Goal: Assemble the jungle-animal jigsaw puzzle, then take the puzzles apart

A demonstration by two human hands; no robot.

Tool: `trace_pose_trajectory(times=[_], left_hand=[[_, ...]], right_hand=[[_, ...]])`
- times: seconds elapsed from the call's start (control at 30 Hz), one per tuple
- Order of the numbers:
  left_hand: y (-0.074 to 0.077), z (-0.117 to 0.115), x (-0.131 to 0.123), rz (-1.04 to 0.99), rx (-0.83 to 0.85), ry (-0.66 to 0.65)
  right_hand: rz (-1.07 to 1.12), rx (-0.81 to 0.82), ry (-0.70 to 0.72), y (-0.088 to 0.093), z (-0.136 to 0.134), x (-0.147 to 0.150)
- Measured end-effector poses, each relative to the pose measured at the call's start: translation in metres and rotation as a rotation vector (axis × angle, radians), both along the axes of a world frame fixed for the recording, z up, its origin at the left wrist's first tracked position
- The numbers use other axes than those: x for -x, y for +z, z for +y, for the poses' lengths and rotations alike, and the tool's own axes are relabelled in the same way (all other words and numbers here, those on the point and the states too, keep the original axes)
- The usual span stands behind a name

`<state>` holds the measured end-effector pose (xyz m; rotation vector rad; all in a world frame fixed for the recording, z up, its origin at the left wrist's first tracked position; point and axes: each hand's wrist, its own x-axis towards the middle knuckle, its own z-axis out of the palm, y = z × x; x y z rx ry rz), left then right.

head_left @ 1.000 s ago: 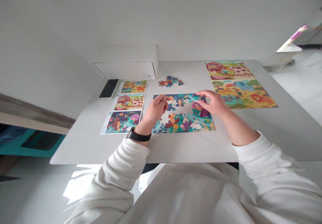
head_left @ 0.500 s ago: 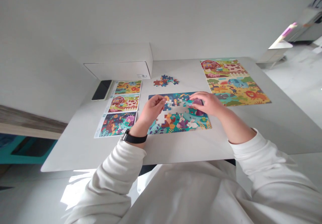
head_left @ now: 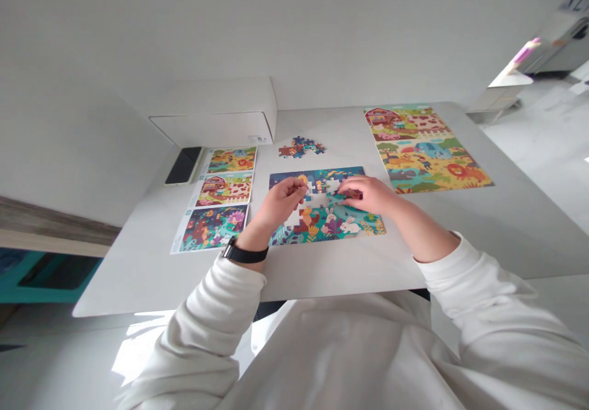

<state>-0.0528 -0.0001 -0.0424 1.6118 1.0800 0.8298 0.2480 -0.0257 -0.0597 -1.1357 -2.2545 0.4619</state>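
A partly assembled jigsaw puzzle (head_left: 350, 223) with rabbits and leaves lies on the white table (head_left: 322, 263) in front of me, with white gaps near its middle. My left hand (head_left: 280, 201), with a black watch on the wrist, is curled over the puzzle's left half, fingertips pinched near a gap. My right hand (head_left: 368, 194) rests on the puzzle's right half, fingers pressed together on a puzzle piece (head_left: 343, 195) by the central gap. A small heap of loose pieces (head_left: 300, 148) lies just beyond the puzzle.
Three picture cards (head_left: 221, 192) lie in a column left of the puzzle. A black phone (head_left: 183, 166) and a white box (head_left: 216, 118) sit at the back left. Two finished puzzles (head_left: 423, 146) cover the back right of the table.
My right hand has slid left across the puzzle toward the central gap. The left hand has stayed nearly in place. The view has shifted slightly.
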Motion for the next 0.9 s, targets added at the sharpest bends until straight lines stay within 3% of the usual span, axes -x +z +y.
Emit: trace_pose_trajectory(times=[0.3, 0.47, 0.63, 0.77, 0.9], left_hand=[[0.001, -0.002, -0.001, 0.033, 0.028, -0.045], [-0.009, 0.0, -0.003, 0.061, -0.027, -0.048], [-0.018, -0.002, -0.011, 0.032, -0.04, -0.095], [-0.014, -0.01, -0.019, -0.007, 0.032, -0.177], [-0.006, -0.015, -0.022, -0.011, 0.185, -0.177]], right_hand=[[-0.022, -0.012, -0.031, -0.008, 0.003, 0.0], [0.04, -0.048, -0.121, 0.003, -0.004, 0.007], [0.097, -0.022, -0.06, 0.018, -0.016, 0.016], [0.107, 0.014, 0.026, 0.022, -0.021, 0.022], [0.146, -0.04, -0.052, 0.015, -0.017, 0.022]])
